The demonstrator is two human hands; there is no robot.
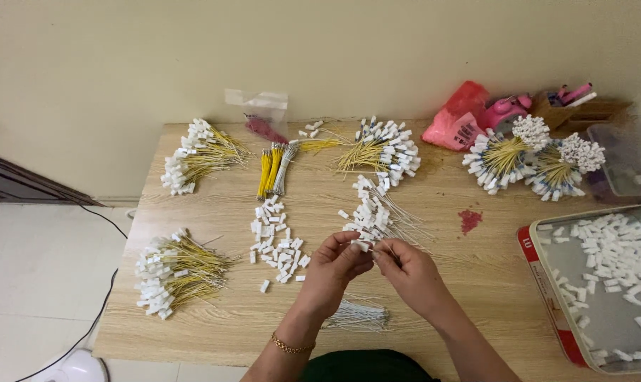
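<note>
Connector pieces in white plastic, each trailing thin pale wires, meet between both hands at the lower middle of the frame. The left hand (338,265) pinches a small white connector (363,245) between thumb and fingertips, its grip closed on the piece. The right hand (409,272) has its fingertips pressed together on the thin wire just beside that connector; how much of the wire it holds cannot be told. The connector is too small to read its long axis, but the wired connectors (377,216) heaped just above the hands lie with wires running toward the lower right.

Below the left hand, a bundle of pale wires (356,316) lies along the near edge of the counter (476,283), long axis left to right. Loose white connectors (278,244) are scattered left of the hands. Two yellow-wired bundles sit at the left, one lower (175,272) and one upper (196,155).

At the lower right stands a rectangular metal tray (547,283) with a red edge, holding loose white pieces. A red plastic bag (456,117) with a pale label sits at the upper right against the wall, beside a pink tool (506,110). A clear plastic bag (260,113) with something red inside leans at the upper middle.
</note>
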